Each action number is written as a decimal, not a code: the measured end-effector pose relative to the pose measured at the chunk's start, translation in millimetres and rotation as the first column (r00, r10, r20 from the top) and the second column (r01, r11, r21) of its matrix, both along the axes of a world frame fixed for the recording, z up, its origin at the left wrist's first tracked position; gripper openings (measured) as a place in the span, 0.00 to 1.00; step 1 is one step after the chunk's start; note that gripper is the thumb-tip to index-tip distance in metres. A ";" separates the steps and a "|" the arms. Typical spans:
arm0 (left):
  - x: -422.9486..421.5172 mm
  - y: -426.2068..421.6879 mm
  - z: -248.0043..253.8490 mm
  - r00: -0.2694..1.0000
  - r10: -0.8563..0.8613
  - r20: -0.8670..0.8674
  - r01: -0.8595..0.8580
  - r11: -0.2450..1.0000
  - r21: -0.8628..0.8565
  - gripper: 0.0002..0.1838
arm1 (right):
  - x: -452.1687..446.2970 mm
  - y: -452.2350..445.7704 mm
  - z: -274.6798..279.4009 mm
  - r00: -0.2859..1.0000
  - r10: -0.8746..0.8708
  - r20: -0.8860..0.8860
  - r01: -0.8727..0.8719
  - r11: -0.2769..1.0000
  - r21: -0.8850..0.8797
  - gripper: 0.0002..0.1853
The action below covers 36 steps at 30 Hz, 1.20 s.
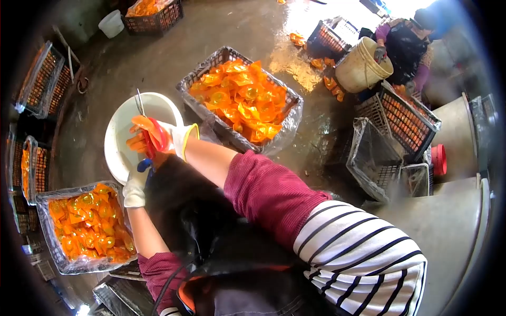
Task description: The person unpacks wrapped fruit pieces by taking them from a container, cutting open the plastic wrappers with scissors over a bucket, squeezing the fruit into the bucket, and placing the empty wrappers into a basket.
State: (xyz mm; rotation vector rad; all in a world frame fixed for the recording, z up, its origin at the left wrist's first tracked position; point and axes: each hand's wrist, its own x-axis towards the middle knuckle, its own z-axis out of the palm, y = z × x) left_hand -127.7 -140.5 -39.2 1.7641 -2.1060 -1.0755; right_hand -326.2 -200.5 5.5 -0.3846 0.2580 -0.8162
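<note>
My right hand [150, 138], in a white glove with orange fingers, is closed on scissors [157, 136] with red handles. Their metal blades point up over the white bucket [109, 141]. Below it, my left hand [138, 184] is at the bucket's near rim in a white glove with blue fingers. Those fingers are bunched and partly hidden, so whether they grip anything does not show. A plastic-lined crate [185, 84] of shiny orange-wrapped pieces [237, 100] stands right of the bucket. Another lined crate [46, 231] with similar pieces [89, 224] is at the lower left.
At the upper right a person [408, 50] bends by a large cream bucket [363, 66]. Several crates [377, 158] are piled at the right, near a red container [438, 159]. More crates [45, 79] line the left side. Orange scraps [333, 87] lie on the wet floor.
</note>
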 end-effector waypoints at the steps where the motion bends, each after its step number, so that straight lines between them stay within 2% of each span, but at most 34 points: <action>1: -3.3 0.5 6.4 0.997 -0.073 0.038 0.075 0.996 -0.054 0.15 | -6.3 3.6 2.3 1.000 0.009 0.008 -0.009 0.999 0.042 0.24; 3: -15.0 4.0 21.7 0.993 -0.048 0.111 0.059 0.994 -0.095 0.16 | -23.0 19.5 41.2 1.000 -0.008 -0.030 0.011 0.995 0.103 0.21; 4: -19.5 5.0 26.3 0.989 -0.035 0.146 0.051 0.992 -0.113 0.16 | -22.7 13.9 35.5 1.000 0.012 0.022 -0.015 0.993 0.119 0.21; 5: -21.3 5.0 27.9 0.993 -0.017 0.114 0.027 0.996 -0.084 0.16 | -18.7 4.5 21.3 0.997 0.033 0.073 -0.043 0.990 0.136 0.21; 7: -21.4 5.9 29.4 0.998 0.026 0.055 -0.025 1.000 -0.018 0.16 | 5.8 -15.9 -28.9 0.987 -0.035 0.154 0.011 0.988 0.152 0.20; 8: -21.6 7.6 30.7 0.997 0.029 0.070 -0.027 0.999 -0.039 0.17 | 27.9 -27.3 -65.3 0.976 -0.123 0.182 0.095 0.984 0.154 0.20; 10: -21.2 9.7 31.9 0.994 0.037 0.101 -0.029 0.997 -0.078 0.18 | 32.0 -24.7 -66.3 0.975 -0.125 0.183 0.111 0.990 0.089 0.20; 12: -15.8 2.4 7.4 0.992 0.056 0.116 -0.046 0.995 -0.093 0.20 | -6.8 -7.2 -3.9 0.991 0.057 0.122 -0.052 0.998 -0.047 0.18; 13: -6.1 0.8 0.5 0.988 0.083 0.130 -0.071 0.993 -0.097 0.21 | -4.3 -9.4 0.9 0.990 0.082 0.112 -0.069 0.991 -0.112 0.16; 15: -21.2 13.2 39.4 0.971 0.151 0.187 -0.140 0.988 -0.070 0.26 | 1.9 -27.5 -11.5 0.987 0.062 0.150 -0.011 0.947 -0.322 0.13; 16: -34.9 18.6 56.7 0.963 0.250 0.097 -0.239 0.965 -0.110 0.27 | 5.1 -36.9 -20.7 0.980 0.051 0.194 0.032 0.914 -0.404 0.13; 17: -49.5 26.0 88.1 0.944 0.328 0.044 -0.318 0.935 -0.157 0.29 | 4.2 -38.0 -24.1 0.976 0.064 0.207 0.026 0.914 -0.405 0.15; 18: -40.3 15.9 67.2 0.910 0.363 -0.201 -0.380 0.924 -0.053 0.28 | 2.8 -35.3 -25.6 0.975 0.084 0.207 -0.002 0.930 -0.368 0.17; 19: -41.0 17.4 70.6 0.871 0.423 -0.250 -0.468 0.869 -0.161 0.26 | -1.0 -30.1 -8.8 0.971 0.182 0.154 -0.129 0.943 -0.306 0.17; 20: -43.5 22.2 73.2 0.797 0.538 -0.273 -0.601 0.749 -0.279 0.24 | -6.0 -24.7 8.9 0.953 0.282 0.109 -0.252 0.940 -0.229 0.17; 21: -32.5 27.9 80.7 0.681 0.458 -0.571 -0.630 0.764 -0.140 0.21 | -11.7 -20.0 27.1 0.924 0.375 0.073 -0.363 0.921 -0.141 0.18; 22: -21.6 32.5 87.9 0.421 0.361 -0.832 -0.610 0.792 0.035 0.19 | -11.5 -20.7 22.4 0.899 0.382 0.216 -0.372 0.924 -0.087 0.18; 23: -10.2 35.4 94.9 0.127 0.288 -0.949 -0.535 0.826 0.179 0.18 | -10.8 -23.0 17.3 0.855 0.380 0.354 -0.394 0.919 -0.034 0.21; 24: 2.3 37.5 95.2 0.064 0.200 -0.978 -0.569 0.812 0.129 0.19 | -10.2 -13.3 27.5 0.940 0.288 0.183 -0.278 0.958 -0.076 0.22; 25: 13.4 45.6 104.6 0.093 0.218 -0.972 -0.619 0.777 0.115 0.18 | -8.7 -3.7 38.6 0.983 0.183 -0.008 -0.183 0.975 -0.130 0.25; 26: 20.9 52.2 119.1 0.124 0.233 -0.965 -0.655 0.750 0.097 0.17 | -6.6 2.9 46.4 0.990 0.098 -0.105 -0.106 0.992 -0.075 0.27; 27: 36.2 62.3 130.7 0.609 0.350 -0.712 -0.684 0.686 -0.249 0.16 | -4.1 5.8 49.6 0.978 0.048 -0.205 -0.064 0.995 -0.076 0.26; 28: 48.5 58.9 119.4 0.387 0.508 -0.770 -0.794 0.607 0.001 0.15 | -2.9 6.2 48.6 0.969 0.032 -0.245 -0.052 0.996 -0.073 0.26; 29: 71.0 60.8 90.4 0.558 0.468 -0.686 -0.785 0.565 -0.254 0.15 | -2.1 3.5 47.9 0.960 0.013 -0.280 -0.035 0.997 -0.072 0.26; 31: 120.2 76.4 60.0 0.513 0.531 -0.675 -0.839 0.477 -0.263 0.16 | -1.7 0.7 48.0 0.947 -0.023 -0.319 -0.015 0.993 -0.115 0.25; 32: 141.6 86.4 60.7 0.291 0.606 -0.740 -0.906 0.424 -0.009 0.17 | -3.3 -1.4 50.1 0.958 -0.001 -0.288 -0.009 0.999 -0.035 0.25; 34: 174.8 108.1 80.7 0.187 0.767 -0.614 -0.955 0.288 0.070 0.18 | -8.6 -12.1 41.0 0.973 0.021 -0.230 -0.032 0.999 -0.044 0.25; 36: 210.2 117.7 97.1 0.246 0.885 -0.394 -0.943 0.124 -0.310 0.17 | -3.2 -4.1 55.8 0.947 -0.077 -0.311 0.075 0.997 -0.017 0.25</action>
